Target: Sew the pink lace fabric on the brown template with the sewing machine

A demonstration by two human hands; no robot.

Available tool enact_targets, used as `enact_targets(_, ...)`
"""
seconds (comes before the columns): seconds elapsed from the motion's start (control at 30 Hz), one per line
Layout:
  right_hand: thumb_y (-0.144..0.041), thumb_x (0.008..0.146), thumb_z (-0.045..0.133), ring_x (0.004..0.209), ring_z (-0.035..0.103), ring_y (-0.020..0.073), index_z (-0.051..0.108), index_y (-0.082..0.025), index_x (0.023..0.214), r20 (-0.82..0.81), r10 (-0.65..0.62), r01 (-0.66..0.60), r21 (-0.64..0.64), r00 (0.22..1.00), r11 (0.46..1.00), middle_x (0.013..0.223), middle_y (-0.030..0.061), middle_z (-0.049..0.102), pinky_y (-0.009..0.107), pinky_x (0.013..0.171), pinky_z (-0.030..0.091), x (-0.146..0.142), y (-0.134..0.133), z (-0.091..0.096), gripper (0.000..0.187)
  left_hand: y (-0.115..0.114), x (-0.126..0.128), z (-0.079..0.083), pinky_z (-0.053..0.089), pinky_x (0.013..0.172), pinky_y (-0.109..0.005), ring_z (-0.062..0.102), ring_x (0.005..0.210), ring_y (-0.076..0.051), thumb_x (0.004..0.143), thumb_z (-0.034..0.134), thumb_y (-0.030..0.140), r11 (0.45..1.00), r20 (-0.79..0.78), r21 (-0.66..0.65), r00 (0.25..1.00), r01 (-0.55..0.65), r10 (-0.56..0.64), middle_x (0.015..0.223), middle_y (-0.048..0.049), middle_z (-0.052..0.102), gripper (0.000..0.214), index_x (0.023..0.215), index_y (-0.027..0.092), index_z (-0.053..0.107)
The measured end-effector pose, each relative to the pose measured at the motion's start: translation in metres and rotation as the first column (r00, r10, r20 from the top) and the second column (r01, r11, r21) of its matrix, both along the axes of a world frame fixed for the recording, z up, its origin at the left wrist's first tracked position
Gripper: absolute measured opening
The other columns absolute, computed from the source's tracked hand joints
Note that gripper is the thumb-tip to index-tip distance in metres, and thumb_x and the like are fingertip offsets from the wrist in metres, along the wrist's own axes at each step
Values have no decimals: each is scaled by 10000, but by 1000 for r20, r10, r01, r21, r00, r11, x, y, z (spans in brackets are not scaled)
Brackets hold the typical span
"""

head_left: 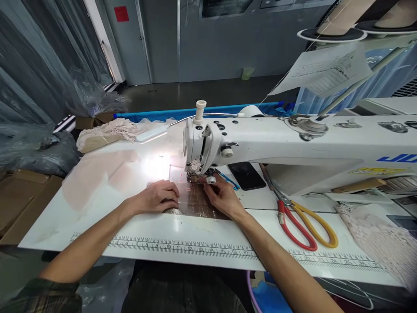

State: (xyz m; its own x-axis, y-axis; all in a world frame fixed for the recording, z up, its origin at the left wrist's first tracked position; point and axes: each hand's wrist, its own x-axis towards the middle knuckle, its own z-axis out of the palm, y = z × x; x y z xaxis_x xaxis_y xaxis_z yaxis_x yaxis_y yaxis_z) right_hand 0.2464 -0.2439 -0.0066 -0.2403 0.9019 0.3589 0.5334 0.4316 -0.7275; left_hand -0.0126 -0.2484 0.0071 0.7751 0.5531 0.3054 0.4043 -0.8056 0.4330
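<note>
A white sewing machine (pixel 270 141) stands across the table, its lit needle area above a brown metal plate (pixel 211 208). Sheer pale fabric (pixel 184 198) lies over the plate in front of the presser foot. My left hand (pixel 161 196) rests at the left of this fabric, its curled fingers pressed together on the fabric's edge. Close to the right side of the presser foot is my right hand (pixel 224 198), with thumb and fingers drawn together. What its fingertips pinch is too small to make out.
Red-and-yellow-handled scissors (pixel 298 217) lie right of my right hand, beside a black phone (pixel 247 176) and blue tweezers (pixel 230 179). Lace trim (pixel 109 132) is piled at the back left; more lace (pixel 379 239) hangs over the right edge. A printed ruler (pixel 176 248) runs along the front.
</note>
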Motion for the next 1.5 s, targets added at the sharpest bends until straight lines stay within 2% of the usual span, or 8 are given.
enact_targets(0.33, -204, 879, 460, 788, 641, 205, 687, -197, 770, 90, 15, -18, 37, 996, 999, 872, 70, 673, 341, 701, 529, 1, -2, 1, 253, -4, 3, 9, 542, 797, -307, 652, 876, -162, 938, 551, 209, 996, 185, -74, 980, -54, 67, 937, -90, 701, 199, 837, 148, 710)
enact_targets(0.5, -218, 888, 471, 849, 658, 211, 726, -212, 1004, 146, 51, -56, 32, 988, 998, 970, 74, 692, 355, 750, 552, 1, -2, -6, 281, -6, 5, 6, 569, 674, -254, 667, 832, -154, 911, 612, 244, 991, 293, -127, 952, -51, 86, 953, -107, 690, 175, 846, 142, 738)
enact_targets(0.63, -217, 898, 469, 855, 657, 212, 727, -222, 1060, 199, 64, -72, 33, 978, 997, 998, 75, 698, 366, 786, 554, 3, -2, -7, 304, -9, 9, 5, 584, 662, -256, 682, 802, -149, 911, 615, 259, 980, 304, -173, 942, -94, 143, 934, -93, 699, 175, 855, 150, 740)
enact_targets(0.77, -253, 953, 427, 794, 644, 194, 661, -236, 1230, 296, 102, -128, 71, 950, 989, 1064, 93, 669, 348, 730, 547, 4, -4, -7, 363, -11, 15, 1, 593, 707, -271, 685, 842, -155, 916, 607, 235, 989, 365, -104, 921, -108, 139, 960, -107, 704, 162, 874, 135, 726)
enact_targets(0.93, -231, 966, 431, 807, 620, 203, 594, -265, 1329, 490, 164, -234, 84, 856, 969, 1066, 118, 613, 355, 701, 545, 4, -6, -9, 400, -9, 13, -7, 585, 785, -299, 672, 874, -165, 934, 570, 200, 999, 237, -39, 971, 22, -12, 939, -106, 710, 182, 851, 136, 719)
enact_targets(1.13, -191, 951, 442, 958, 601, 237, 596, -238, 1329, 453, 188, -266, 116, 872, 957, 1096, 139, 560, 424, 834, 552, 3, -7, -12, 410, -6, 6, -4, 563, 800, -297, 659, 889, -167, 949, 558, 222, 997, 167, -5, 984, 71, -69, 954, -99, 711, 177, 904, 139, 708)
enact_targets(1.33, -166, 947, 434, 982, 596, 231, 593, -234, 1327, 439, 205, -274, 99, 875, 957, 1121, 134, 565, 415, 855, 549, 2, -8, -9, 417, -6, 5, -4, 508, 727, -312, 631, 833, -168, 945, 570, 243, 976, 25, 197, 995, 87, -94, 965, -78, 710, 178, 875, 187, 724)
enact_targets(1.5, -153, 930, 454, 988, 598, 233, 602, -236, 1318, 431, 197, -272, 120, 880, 955, 1126, 134, 575, 417, 839, 555, 2, -8, -8, 424, -5, 6, -6, 473, 682, -295, 614, 765, -150, 939, 580, 229, 958, 59, 268, 991, 101, -121, 932, -58, 721, 166, 853, 181, 714)
